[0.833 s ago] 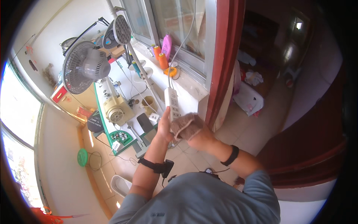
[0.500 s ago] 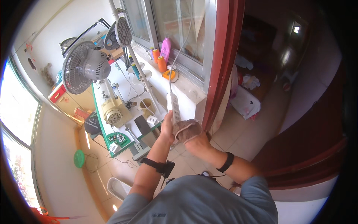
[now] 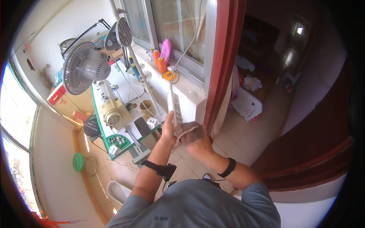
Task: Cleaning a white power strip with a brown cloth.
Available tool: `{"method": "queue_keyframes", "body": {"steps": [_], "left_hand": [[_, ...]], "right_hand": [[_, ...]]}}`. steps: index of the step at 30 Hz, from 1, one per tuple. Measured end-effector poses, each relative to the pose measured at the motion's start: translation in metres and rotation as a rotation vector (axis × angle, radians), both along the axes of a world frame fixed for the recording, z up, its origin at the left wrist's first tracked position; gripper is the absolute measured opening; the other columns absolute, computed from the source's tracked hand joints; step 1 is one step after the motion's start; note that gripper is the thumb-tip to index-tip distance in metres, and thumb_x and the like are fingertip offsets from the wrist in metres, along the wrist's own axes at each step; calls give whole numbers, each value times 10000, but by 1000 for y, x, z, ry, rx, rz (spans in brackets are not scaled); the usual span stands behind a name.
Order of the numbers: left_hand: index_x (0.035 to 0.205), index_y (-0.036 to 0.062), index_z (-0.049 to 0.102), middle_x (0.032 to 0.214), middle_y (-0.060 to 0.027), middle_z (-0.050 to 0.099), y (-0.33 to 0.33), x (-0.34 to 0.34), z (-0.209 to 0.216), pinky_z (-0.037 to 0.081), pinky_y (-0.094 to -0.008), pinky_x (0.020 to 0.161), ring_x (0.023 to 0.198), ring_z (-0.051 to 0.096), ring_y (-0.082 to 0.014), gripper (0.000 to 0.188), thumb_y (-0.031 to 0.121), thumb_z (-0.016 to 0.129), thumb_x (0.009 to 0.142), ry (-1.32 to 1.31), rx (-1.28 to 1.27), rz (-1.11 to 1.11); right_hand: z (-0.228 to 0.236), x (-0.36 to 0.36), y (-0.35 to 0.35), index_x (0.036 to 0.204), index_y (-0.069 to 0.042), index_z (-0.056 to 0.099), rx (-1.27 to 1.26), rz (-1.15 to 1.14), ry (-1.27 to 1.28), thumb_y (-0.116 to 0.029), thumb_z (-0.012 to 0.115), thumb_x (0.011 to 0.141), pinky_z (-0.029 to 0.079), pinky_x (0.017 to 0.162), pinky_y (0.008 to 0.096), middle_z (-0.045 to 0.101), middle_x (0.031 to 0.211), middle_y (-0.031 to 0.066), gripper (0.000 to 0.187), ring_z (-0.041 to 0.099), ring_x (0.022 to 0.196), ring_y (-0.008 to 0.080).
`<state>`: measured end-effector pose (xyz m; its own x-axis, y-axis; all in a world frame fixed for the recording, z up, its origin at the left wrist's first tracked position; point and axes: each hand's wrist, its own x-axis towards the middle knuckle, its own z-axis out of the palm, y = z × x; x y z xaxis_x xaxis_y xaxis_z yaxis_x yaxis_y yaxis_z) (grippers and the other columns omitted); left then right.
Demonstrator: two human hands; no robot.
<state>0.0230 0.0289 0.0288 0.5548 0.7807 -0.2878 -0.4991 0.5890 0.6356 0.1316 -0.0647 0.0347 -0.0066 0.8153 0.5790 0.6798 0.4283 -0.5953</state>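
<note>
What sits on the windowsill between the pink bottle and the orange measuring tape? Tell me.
In the head view, an orange thread spool stands on the windowsill between the pink bottle and the orange measuring tape.

The green-edged counter (image 3: 99,131) carries a cream sewing machine (image 3: 114,114) and a cup (image 3: 145,107) — the window sill (image 3: 186,81) bears orange thread cones (image 3: 162,65) and a pink bottle (image 3: 165,51).

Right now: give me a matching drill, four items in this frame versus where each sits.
Items:
1. white power strip
2. brownish cloth
3. grey fan
4. orange thread spool

Places:
a. on the windowsill
b. on the green-edged table, beside the sewing machine
c. in the left hand
d. under the right hand, against the strip's lower end

Pairs: 1-c, 2-d, 3-b, 4-a
</note>
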Motion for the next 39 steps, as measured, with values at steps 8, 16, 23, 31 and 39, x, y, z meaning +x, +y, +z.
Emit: {"method": "queue_keyframes", "body": {"steps": [8,16,23,31,39], "left_hand": [[1368,17,398,1289,-169,530,-12,12,-19,406,-417,1033,1172,529,-317,614,487,340,977,69,12,19],[1316,64,454,1102,-135,576,-4,6,-31,501,-389,837,951,595,-261,547,483,380,972,-117,0,-27],[1338,-1,439,1276,-171,533,-3,10,-45,456,-412,962,1135,557,-293,601,464,442,958,-41,-53,-90],[1393,22,361,1306,-159,502,-5,15,-43,418,-403,996,1172,524,-285,652,481,463,942,-52,-61,-69],[1396,52,340,1324,-134,466,-8,17,-33,374,-386,1010,1213,465,-254,593,442,441,961,111,73,111]], "right_hand": [[-14,21,11,1038,-75,640,-34,-150,-334,-88,586,782,455,858,455,629,1024,144,262,580,974,339],[-9,54,-17,1149,-113,609,73,-10,-205,-152,667,757,420,932,442,592,1146,143,398,534,1102,324],[11,38,-13,1027,-97,627,-20,60,-421,-127,662,733,475,804,441,617,1009,130,298,579,961,333],[7,38,-8,997,-89,627,112,66,-399,-143,658,734,468,785,447,619,992,131,271,573,922,348],[0,30,-20,1050,-71,613,33,36,-317,-123,658,730,457,810,472,611,1023,160,328,568,946,366]]}}
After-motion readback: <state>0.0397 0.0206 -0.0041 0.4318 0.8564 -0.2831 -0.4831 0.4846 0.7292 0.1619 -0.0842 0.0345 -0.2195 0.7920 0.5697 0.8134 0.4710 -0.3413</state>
